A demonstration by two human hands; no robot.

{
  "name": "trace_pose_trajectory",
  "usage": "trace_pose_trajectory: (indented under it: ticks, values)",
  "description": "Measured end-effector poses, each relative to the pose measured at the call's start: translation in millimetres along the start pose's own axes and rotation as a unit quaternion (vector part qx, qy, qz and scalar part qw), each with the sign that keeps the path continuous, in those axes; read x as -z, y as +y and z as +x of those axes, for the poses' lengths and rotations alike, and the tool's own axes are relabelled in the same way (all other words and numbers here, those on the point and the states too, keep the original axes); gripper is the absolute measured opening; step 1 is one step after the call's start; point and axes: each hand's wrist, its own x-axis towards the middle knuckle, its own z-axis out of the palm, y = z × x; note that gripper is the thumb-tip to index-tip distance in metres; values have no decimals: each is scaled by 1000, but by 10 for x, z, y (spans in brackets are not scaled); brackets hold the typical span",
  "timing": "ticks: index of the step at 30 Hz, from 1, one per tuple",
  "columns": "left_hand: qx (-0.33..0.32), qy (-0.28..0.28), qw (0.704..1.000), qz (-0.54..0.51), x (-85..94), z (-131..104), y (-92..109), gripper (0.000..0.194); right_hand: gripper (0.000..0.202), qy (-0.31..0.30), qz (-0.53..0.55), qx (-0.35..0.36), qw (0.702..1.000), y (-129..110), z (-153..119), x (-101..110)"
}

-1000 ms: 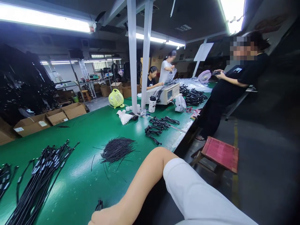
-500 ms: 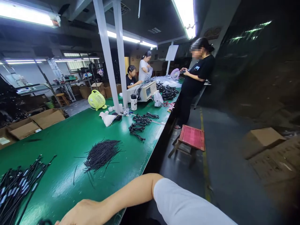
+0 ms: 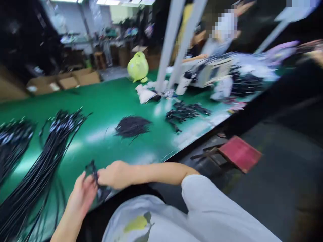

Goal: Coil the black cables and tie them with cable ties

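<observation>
A bundled black cable (image 3: 92,168) is between my two hands at the near edge of the green table (image 3: 93,94), blurred by motion. My left hand (image 3: 83,192) is closed around it from the left. From the right, my right hand (image 3: 116,174) is closed on the same bundle, its fingertips partly hidden. Left of my hands lies a long pile of straight black cables (image 3: 37,181) with pale tags near their far ends. Further off lies a heap of short black ties (image 3: 133,126).
Another cable pile (image 3: 15,141) lies at the far left. Folded black cable bundles (image 3: 185,112) lie right of the ties. Behind stand a yellow-green fan (image 3: 138,66), white posts (image 3: 170,43) and a white bottle (image 3: 183,84). A red-topped stool (image 3: 239,154) stands off the table's right edge; people work beyond.
My view has swung down and left. Both hands and the black bundle now show; before, my right hand was partly cut off at the bottom edge and my left was out of view.
</observation>
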Motion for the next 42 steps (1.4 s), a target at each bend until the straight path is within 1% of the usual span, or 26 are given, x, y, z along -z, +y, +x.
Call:
trace_pose_trajectory:
  ticks: [2, 3, 4, 6, 8, 10, 12, 13, 14, 17, 19, 20, 21, 22, 23, 25, 27, 29, 30, 32, 34, 36, 37, 39, 40, 42]
  values:
    - [-78, 41, 996, 18, 52, -57, -45, 46, 15, -37, 56, -29, 997, 32, -33, 29]
    - [-126, 47, 990, 47, 70, -68, -62, 48, 16, -42, 84, -46, 995, 63, -45, 23]
    - [-171, 40, 981, 83, 85, -69, -79, 49, 17, -36, 107, -59, 992, 94, -56, 6]
    - [-217, 51, 965, 140, 94, -64, -136, 41, 20, -5, 119, -86, 989, 127, -87, -42]
    - [-211, 50, 966, 139, 73, -67, -229, 27, 22, 33, 87, -105, 990, 110, -121, -82]
    - [-149, 8, 985, 89, 30, -76, -342, 34, 21, 57, 58, -118, 990, 71, -134, -108]
    - [-95, -46, 994, 42, -20, -81, -448, 41, 20, 68, 94, -148, 982, 47, -114, -133]
    - [-97, -57, 993, 35, -46, -79, -490, 41, 20, 71, 156, -171, 970, 46, -96, -150]
    - [-122, -51, 990, 41, -71, -75, -522, 40, 21, 70, 236, -195, 949, 51, -75, -173]
    - [-211, -6, 975, 73, -133, -44, -559, 36, 33, 44, 459, -233, 856, 79, -37, -261]
    - [-216, -4, 975, 58, -154, -10, -541, 35, 39, 19, 553, -236, 798, 99, -57, -303]
    - [-208, -6, 978, 36, -157, 8, -523, 35, 41, 21, 575, -241, 782, 111, -80, -306]
    - [-199, -5, 980, 13, -156, 27, -503, 35, 41, 40, 582, -251, 772, 127, -108, -294]
    - [-194, 0, 981, -3, -153, 44, -482, 34, 40, 76, 568, -267, 775, 148, -137, -266]
    - [-193, 5, 981, -7, -150, 58, -464, 34, 36, 123, 531, -287, 788, 172, -162, -225]
    - [-203, -2, 979, 27, -154, 73, -438, 34, 30, 202, 445, -322, 811, 222, -185, -122]
    - [-209, -37, 974, 80, -182, 68, -426, 33, 34, 218, 388, -331, 832, 259, -168, -36]
    - [-195, -69, 975, 79, -223, 47, -414, 33, 26, 211, 332, -304, 868, 279, -130, -5]
    - [-177, -79, 980, 53, -242, 33, -403, 32, 23, 217, 296, -276, 889, 285, -113, -14]
    - [-131, -91, 987, -12, -266, 0, -372, 32, 26, 243, 222, -200, 923, 305, -99, -61]
    - [-92, -106, 989, -39, -267, -37, -339, 36, 29, 275, 167, -142, 936, 338, -113, -108]
    - [-77, -124, 989, -21, -252, -71, -324, 41, 28, 310, 155, -132, 929, 372, -137, -119]
    - [-78, -126, 989, -5, -243, -83, -327, 45, 28, 323, 174, -135, 920, 379, -146, -109]
    - [-93, -112, 989, 22, -230, -89, -357, 52, 27, 319, 277, -136, 896, 353, -147, -79]
    - [-104, -98, 989, 33, -230, -81, -383, 54, 28, 304, 349, -140, 875, 318, -139, -70]
    - [-118, -76, 989, 53, -239, -46, -448, 55, 27, 271, 491, -171, 810, 223, -116, -82]
